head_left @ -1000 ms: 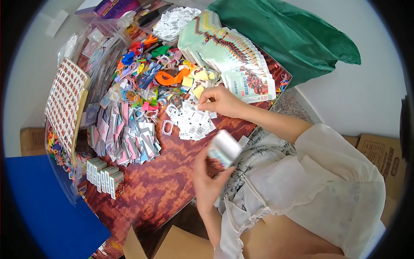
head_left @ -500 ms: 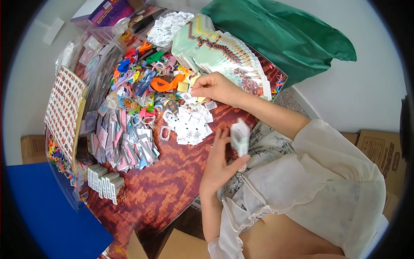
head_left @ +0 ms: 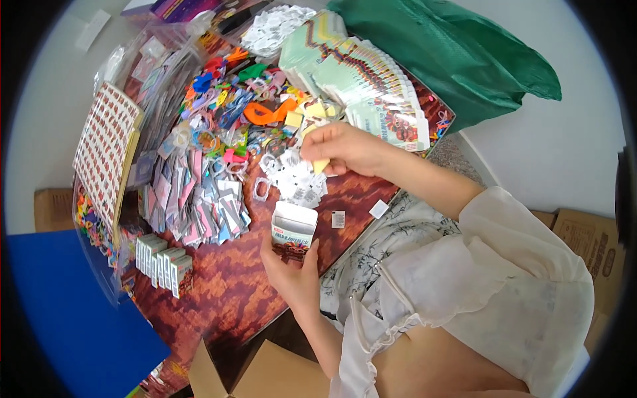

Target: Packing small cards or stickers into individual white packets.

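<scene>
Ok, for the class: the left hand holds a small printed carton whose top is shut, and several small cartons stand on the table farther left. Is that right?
Not quite: the head view shows the small printed carton open at the top. The left hand does hold it, and several small cartons do stand on the table farther left.

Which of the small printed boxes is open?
The box in the left hand: its white flap stands raised. The grouped boxes on the table show none raised.

Red-brown patterned table (head_left: 229, 278), small boxes (head_left: 163, 270), white slips (head_left: 298, 186), fanned flat cartons (head_left: 363, 78)
</scene>
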The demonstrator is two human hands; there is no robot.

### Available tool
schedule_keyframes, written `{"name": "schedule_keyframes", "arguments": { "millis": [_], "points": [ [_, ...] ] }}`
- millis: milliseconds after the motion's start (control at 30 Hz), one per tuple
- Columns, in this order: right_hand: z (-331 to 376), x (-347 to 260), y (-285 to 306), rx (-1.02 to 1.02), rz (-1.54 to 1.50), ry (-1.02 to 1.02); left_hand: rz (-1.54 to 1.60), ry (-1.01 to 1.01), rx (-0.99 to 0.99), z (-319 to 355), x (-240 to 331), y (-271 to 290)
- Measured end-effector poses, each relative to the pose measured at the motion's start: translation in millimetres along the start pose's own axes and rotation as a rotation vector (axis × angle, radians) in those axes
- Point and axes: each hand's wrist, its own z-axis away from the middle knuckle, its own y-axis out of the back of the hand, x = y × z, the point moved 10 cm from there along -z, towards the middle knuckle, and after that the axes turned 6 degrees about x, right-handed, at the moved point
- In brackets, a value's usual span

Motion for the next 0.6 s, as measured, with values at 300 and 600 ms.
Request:
{"name": "schedule_keyframes", "arguments": {
  "millis": [300, 600],
  "points": [
    [25, 12, -86, -0.123, 0.882, 0.367, -0.378, -0.152, 0.121, 12, -2, 20],
    [37, 20, -149, -0.224, 1.311, 0.696, -0.271, -0.081, 0.204, 14, -27, 36]
  ]
}}
